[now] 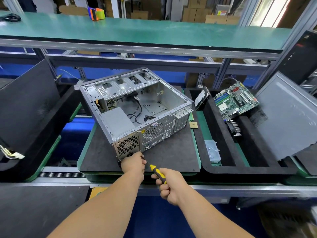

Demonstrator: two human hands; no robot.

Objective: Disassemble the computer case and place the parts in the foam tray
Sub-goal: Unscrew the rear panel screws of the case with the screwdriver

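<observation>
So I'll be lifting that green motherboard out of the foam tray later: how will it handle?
The motherboard looks like a thin flat board, so probably light and fairly stiff. It lies tilted against the foam tray wall, so it may slide when nudged. Its crowded slots and chips suggest fragility; edge holds seem safest.

both forearms reached forward; the left hand (133,162) was curled shut ahead, the right hand (169,183) fisted just behind.

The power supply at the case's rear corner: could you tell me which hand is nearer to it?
Left. The left hand touches the case by the power supply; the right hand sits further back, gripping the screwdriver.
</observation>
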